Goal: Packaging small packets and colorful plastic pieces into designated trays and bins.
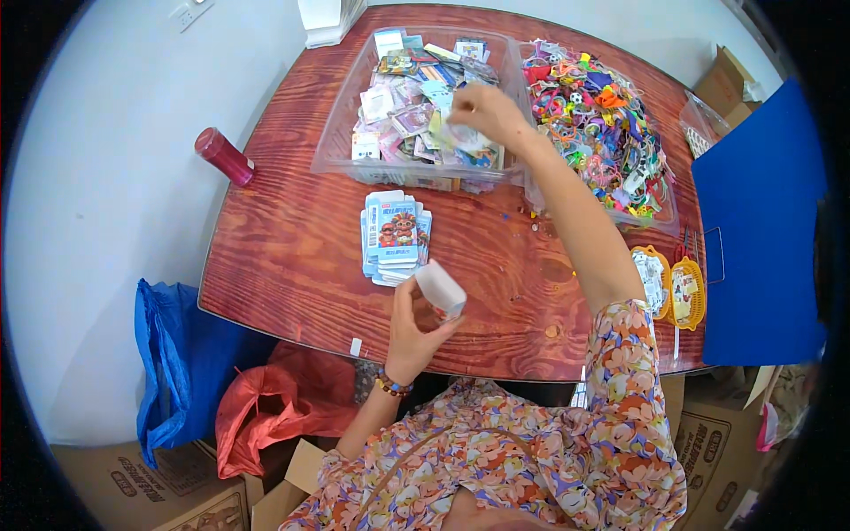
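Observation:
My left hand [413, 336] grips a small open carton [440, 288], its pale inside showing, above the near part of the table. A pile of flattened blue-and-white cartons [395, 232] with a cartoon print lies just beyond that hand. My right hand [489, 113] hovers over the right side of a clear plastic bin [333, 152] filled with small cards and packets [409, 115]. Its fingers are pinched together; a pale blurred shape lies just below them, and I cannot make out what they hold.
A second clear tub [670, 219] at the right overflows with colourful small toys [600, 128]. Two yellow baskets [688, 305] with small pieces stand near a blue panel [761, 239]. A red jar [225, 157] stands at the left table edge; blue and red bags [274, 403] sit below.

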Demonstrator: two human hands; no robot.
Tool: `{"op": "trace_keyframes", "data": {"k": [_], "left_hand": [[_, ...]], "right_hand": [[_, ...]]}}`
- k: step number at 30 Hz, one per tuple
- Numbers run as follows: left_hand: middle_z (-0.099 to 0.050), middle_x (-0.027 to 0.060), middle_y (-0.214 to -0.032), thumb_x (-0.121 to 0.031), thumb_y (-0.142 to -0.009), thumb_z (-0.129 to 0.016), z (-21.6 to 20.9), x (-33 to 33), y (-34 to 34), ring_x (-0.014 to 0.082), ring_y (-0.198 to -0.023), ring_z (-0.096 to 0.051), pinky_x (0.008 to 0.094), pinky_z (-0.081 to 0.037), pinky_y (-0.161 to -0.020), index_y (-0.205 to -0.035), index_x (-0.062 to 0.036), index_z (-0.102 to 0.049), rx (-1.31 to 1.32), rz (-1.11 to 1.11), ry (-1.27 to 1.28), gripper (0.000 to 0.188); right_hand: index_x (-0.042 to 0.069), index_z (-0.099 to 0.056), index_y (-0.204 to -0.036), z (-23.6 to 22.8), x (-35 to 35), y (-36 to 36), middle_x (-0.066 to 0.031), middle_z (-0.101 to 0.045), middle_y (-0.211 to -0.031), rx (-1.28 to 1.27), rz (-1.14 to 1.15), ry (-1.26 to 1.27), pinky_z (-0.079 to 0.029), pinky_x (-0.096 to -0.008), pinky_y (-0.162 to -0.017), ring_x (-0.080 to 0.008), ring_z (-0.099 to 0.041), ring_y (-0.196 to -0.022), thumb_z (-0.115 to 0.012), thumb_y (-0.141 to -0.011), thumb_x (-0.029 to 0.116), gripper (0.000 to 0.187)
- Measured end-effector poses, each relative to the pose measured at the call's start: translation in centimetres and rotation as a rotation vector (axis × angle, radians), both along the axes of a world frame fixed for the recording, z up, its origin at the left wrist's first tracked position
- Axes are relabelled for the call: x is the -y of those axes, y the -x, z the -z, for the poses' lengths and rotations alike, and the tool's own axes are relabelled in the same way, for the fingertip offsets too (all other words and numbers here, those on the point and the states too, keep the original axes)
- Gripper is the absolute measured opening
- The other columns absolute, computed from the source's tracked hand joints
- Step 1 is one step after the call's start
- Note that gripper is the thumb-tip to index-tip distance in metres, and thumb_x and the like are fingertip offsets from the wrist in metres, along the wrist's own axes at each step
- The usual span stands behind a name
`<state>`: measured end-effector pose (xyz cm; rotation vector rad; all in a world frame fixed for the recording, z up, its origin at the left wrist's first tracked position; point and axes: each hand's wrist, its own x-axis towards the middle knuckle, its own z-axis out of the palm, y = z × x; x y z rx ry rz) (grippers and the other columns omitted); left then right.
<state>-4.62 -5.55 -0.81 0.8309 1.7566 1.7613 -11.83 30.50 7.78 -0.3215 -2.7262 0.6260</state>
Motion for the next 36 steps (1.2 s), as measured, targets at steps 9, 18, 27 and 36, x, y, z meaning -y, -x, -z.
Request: {"op": "trace_keyframes", "data": {"k": [9,18,27,36], "left_hand": [[-0.058,0.018,-0.116,-0.018,-0.078,-0.083,0.2,-3.5,0.4,0.0308,-0.105,-0.061,0.0382,-0.053,-0.085,-0.142,0.0014,-0.045,-0.476,-0.094,0.124,0.077],[-0.056,0.0194,-0.121,-0.015,-0.073,-0.083,-0.8,-6.1,-2.5,0.0361,-0.11,-0.06,0.0422,-0.053,-0.088,-0.143,0.0006,-0.042,-0.614,-0.034,0.125,0.083],[-0.055,0.0203,-0.122,-0.017,-0.071,-0.086,-1.2,-6.9,-4.1,0.0379,-0.109,-0.06,0.0441,-0.054,-0.086,-0.142,0.0009,-0.042,-0.659,-0.056,0.084,0.085],[-0.054,0.0215,-0.123,-0.013,-0.068,-0.087,-0.8,-7.4,-4.0,0.0388,-0.11,-0.059,0.0444,-0.053,-0.089,-0.144,0.0012,-0.04,-0.728,-0.009,0.067,0.091]], "right_hand": [[0.0,-0.066,-0.115,-4.5,11.0,-12.3,-0.0034,-0.067,-0.087,-0.513,0.2,0.652,-0.048,-0.0209,-0.055,-0.006,-0.06,-0.068,-0.065,-0.094,0.009,0.022],[0.0,-0.068,-0.104,1.4,16.5,-20.4,-0.005,-0.066,-0.087,-0.744,0.402,0.312,-0.048,-0.0233,-0.062,-0.0076,-0.059,-0.073,-0.07,-0.087,-0.003,0.018],[0.0,-0.068,-0.103,2.4,16.8,-22.1,-0.0095,-0.066,-0.086,-0.789,0.417,0.209,-0.051,-0.0257,-0.062,-0.0142,-0.064,-0.075,-0.07,-0.085,-0.005,0.019],[0.003,-0.069,-0.094,2.3,16.1,-23.3,-0.0062,-0.061,-0.07,-0.739,0.362,0.007,-0.052,-0.0385,-0.083,-0.0222,-0.062,-0.066,-0.072,-0.079,-0.003,0.016]]}}
